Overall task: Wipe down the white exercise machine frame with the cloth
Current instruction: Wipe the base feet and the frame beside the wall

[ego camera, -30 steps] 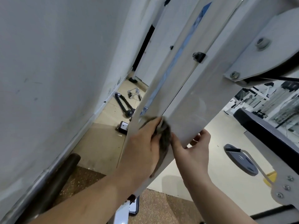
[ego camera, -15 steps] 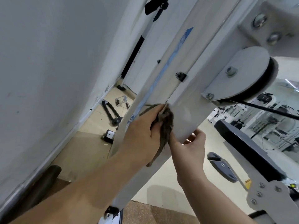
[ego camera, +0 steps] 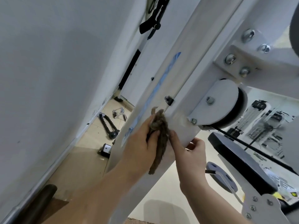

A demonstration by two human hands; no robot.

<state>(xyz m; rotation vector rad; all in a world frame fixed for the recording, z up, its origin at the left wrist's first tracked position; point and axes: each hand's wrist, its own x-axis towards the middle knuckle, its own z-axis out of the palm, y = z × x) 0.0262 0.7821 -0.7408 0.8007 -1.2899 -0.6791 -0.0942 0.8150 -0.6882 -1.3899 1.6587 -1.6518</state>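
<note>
The tall white painted-metal exercise machine frame (ego camera: 186, 65) slants up through the view, smooth and flat-sided, with a round white pulley housing (ego camera: 221, 102) bolted beside it. The left hand (ego camera: 139, 147) presses a crumpled brown fibrous cloth (ego camera: 159, 139) against the frame's edge, higher up than a second ago, now just below the small black clip (ego camera: 169, 99). The right hand (ego camera: 192, 152) wraps around the frame's edge, thumb touching the cloth.
</note>
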